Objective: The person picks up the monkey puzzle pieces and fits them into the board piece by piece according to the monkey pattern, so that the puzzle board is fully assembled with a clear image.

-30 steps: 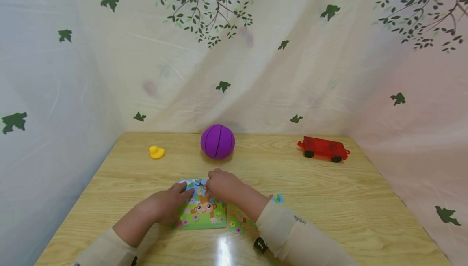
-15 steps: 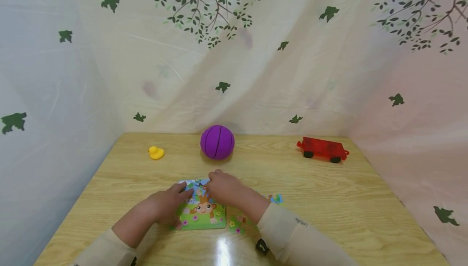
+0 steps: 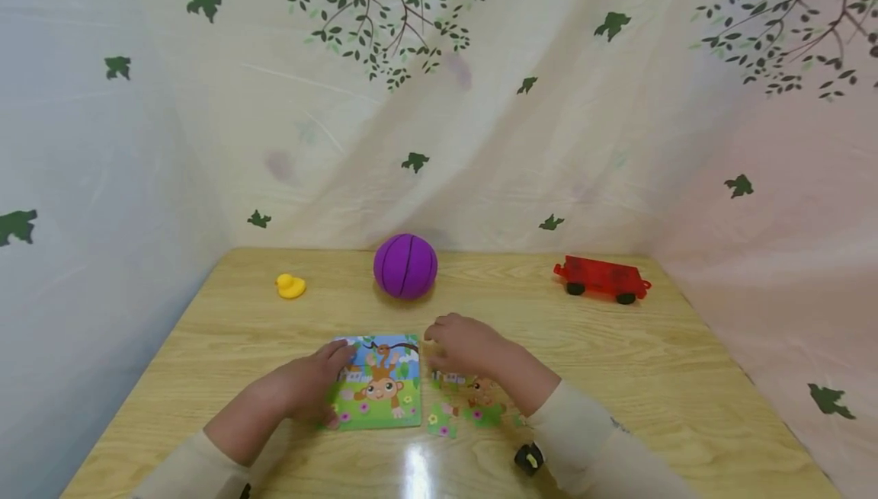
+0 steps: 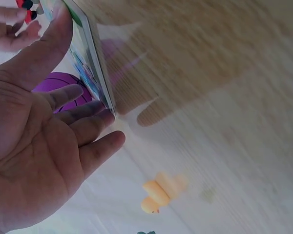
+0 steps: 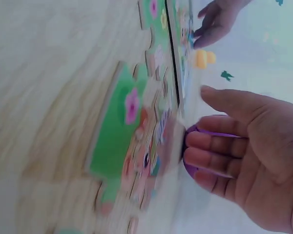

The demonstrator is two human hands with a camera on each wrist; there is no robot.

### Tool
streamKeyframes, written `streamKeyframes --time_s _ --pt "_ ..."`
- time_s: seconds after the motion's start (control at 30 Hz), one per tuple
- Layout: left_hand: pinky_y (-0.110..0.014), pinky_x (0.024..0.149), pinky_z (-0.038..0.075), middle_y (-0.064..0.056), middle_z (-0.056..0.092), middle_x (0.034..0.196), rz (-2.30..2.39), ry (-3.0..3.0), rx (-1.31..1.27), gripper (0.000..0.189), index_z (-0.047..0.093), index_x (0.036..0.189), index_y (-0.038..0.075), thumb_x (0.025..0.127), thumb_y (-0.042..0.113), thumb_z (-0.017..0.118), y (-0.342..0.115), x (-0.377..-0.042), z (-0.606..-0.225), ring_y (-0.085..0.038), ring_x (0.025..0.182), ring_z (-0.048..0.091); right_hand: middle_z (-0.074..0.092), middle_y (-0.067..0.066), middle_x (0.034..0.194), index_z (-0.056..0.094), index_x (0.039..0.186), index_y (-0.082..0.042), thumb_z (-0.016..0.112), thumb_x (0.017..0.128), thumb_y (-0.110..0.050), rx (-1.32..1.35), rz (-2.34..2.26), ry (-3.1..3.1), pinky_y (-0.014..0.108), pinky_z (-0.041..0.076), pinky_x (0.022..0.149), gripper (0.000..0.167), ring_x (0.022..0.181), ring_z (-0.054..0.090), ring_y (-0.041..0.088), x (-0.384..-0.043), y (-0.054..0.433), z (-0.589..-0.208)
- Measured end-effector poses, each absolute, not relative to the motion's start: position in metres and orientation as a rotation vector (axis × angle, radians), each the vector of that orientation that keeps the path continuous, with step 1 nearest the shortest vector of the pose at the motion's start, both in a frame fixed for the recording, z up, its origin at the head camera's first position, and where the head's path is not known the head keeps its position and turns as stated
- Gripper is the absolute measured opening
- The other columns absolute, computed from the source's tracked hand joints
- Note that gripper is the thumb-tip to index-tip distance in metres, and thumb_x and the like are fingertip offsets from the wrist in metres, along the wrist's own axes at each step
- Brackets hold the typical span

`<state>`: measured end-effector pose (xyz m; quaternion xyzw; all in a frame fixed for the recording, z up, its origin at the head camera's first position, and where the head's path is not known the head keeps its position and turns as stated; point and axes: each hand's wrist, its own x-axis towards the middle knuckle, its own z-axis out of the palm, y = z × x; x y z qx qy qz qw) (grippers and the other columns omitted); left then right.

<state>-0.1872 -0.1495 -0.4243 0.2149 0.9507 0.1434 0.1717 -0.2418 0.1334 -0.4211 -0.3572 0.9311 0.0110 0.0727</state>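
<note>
Your left hand lies along the left side of the monkey puzzle, fingers spread and nearly straight, thumb and fingertips touching its edge without closing round it. The puzzle sits flat on the counter, picture facing up. Your right hand is just beside the puzzle's far right corner, fingers loosely bent, thumb apart, holding nothing. Partly beneath and nearer you than that hand lie loose puzzle pieces, right of the puzzle; your arm hides some of them. Farther back, you have a yellow duck, purple ball and red wagon, left to right.
</note>
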Motion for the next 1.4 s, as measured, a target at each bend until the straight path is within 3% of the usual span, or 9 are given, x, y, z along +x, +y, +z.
streamKeyframes --time_s 0.13,0.3,0.53,0.7,1.07,1.4 --pt "-0.062 0.102 0.045 -0.029 0.015 0.159 0.437 2.691 0.595 0.111 0.029 0.151 0.001 0.062 0.027 0.09 -0.15 -0.187 -0.427 -0.053 0.123 0.05 0.062 -0.004 0.106 0.066 0.112 -0.016 0.073 0.086 -0.044 -0.999 0.084 2.759 0.031 0.053 0.083 0.039 0.098 0.056 0.015 -0.232 0.145 -0.421" --pt "-0.062 0.103 0.044 -0.027 0.009 0.161 0.435 2.708 0.583 0.11 0.03 0.15 0.0 0.062 0.026 0.091 -0.152 -0.187 -0.429 -0.055 0.123 0.048 0.059 -0.004 0.102 0.064 0.104 -0.016 0.075 0.083 -0.044 -0.944 0.071 2.75 0.033 0.051 0.082 0.036 0.094 0.051 0.014 -0.223 0.15 -0.425" --pt "-0.062 0.105 0.041 -0.025 0.012 0.162 0.361 2.759 0.601 0.112 0.032 0.15 0.001 0.06 0.033 0.092 -0.152 -0.186 -0.431 -0.054 0.124 0.048 0.06 -0.003 0.094 0.066 0.096 -0.014 0.069 0.087 -0.031 -0.992 0.117 2.787 0.028 0.051 0.076 0.019 0.086 0.052 0.014 -0.219 0.15 -0.428" --pt "-0.064 0.111 0.034 -0.024 0.013 0.162 0.33 2.773 0.586 0.116 0.031 0.151 0.001 0.059 0.039 0.091 -0.155 -0.186 -0.432 -0.05 0.137 0.036 0.058 -0.005 0.091 0.062 0.094 -0.016 0.07 0.085 -0.029 -0.996 0.072 2.793 0.026 0.05 0.072 0.018 0.085 0.051 0.013 -0.219 0.149 -0.43" --pt "-0.064 0.111 0.034 -0.022 0.029 0.158 0.369 2.751 0.616 0.112 0.037 0.147 -0.002 0.061 0.049 0.088 -0.161 -0.189 -0.434 -0.049 0.137 0.036 0.055 -0.01 0.077 0.055 0.092 -0.019 0.064 0.096 -0.021 -0.922 -0.406 2.635 0.02 0.044 0.057 0.01 0.061 0.046 0.005 -0.226 0.154 -0.421" --pt "-0.063 0.112 0.032 -0.021 0.028 0.158 0.363 2.731 0.614 0.11 0.038 0.148 -0.001 0.063 0.049 0.087 -0.162 -0.19 -0.434 -0.048 0.14 0.033 0.059 -0.012 0.08 0.06 0.094 -0.021 0.063 0.096 -0.024 -1.011 -0.676 2.515 0.018 0.05 0.063 0.005 0.069 0.053 0.002 -0.24 0.126 -0.419"
